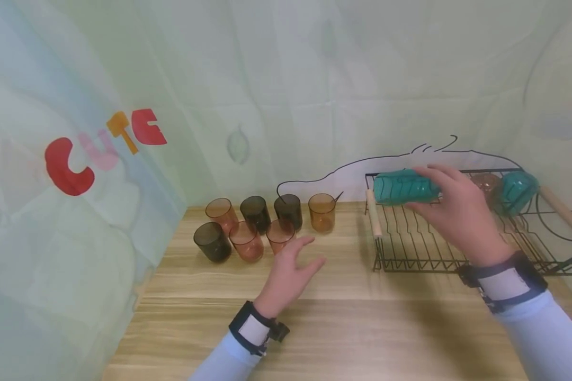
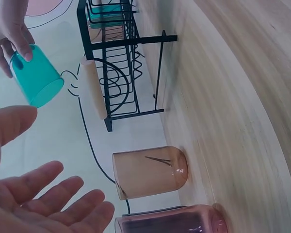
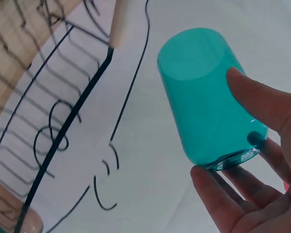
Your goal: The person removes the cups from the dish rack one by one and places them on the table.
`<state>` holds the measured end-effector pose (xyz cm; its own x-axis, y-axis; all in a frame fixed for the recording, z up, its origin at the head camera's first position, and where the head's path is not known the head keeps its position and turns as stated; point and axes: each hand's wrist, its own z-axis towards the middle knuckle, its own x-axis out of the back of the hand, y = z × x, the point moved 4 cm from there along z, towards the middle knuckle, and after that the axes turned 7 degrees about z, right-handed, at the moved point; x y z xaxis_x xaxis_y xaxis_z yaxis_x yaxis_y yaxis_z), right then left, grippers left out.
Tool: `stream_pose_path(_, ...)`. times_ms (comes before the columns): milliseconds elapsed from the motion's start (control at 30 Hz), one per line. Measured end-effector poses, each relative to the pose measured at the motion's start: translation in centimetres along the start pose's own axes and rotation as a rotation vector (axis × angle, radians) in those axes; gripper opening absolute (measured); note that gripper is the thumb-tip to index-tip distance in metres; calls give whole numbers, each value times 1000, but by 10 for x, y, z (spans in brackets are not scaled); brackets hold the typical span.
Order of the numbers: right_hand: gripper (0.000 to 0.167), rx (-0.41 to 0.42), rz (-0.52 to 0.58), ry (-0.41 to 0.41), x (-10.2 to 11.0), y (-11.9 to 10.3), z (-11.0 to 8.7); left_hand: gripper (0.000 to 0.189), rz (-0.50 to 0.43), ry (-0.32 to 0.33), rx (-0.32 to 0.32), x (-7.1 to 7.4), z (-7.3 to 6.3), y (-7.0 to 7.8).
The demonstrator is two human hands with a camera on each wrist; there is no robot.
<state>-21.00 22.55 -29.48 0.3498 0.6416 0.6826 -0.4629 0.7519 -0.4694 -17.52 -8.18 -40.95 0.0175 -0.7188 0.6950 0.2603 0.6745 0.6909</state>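
Note:
My right hand holds a teal glass near its base, thumb on one side and fingers on the other. In the head view the teal glass lies on its side in the air over the left part of the black wire dish rack, its mouth turned left. My left hand hovers with fingers spread and nothing in it, just in front of a pink glass. An amber glass stands upright on the table between that hand and the rack.
Dark grey glasses and pink glasses stand grouped on the wooden table. Inside the rack's right part are a brownish glass and another teal glass. Wooden handles flank the rack. A printed cloth hangs behind.

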Motion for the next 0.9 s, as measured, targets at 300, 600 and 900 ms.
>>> stream_pose_path(300,75,19,148,98,-31,-27,-24,58,-135,49,66,4,2,1)
stream_pose_path(600,73,-114,320,80,-70,-44,-47,65,-384,-12,140,8,5,9)
stream_pose_path(900,70,-126,409,39,-89,-56,-55,66,-576,-99,169,4,8,16)
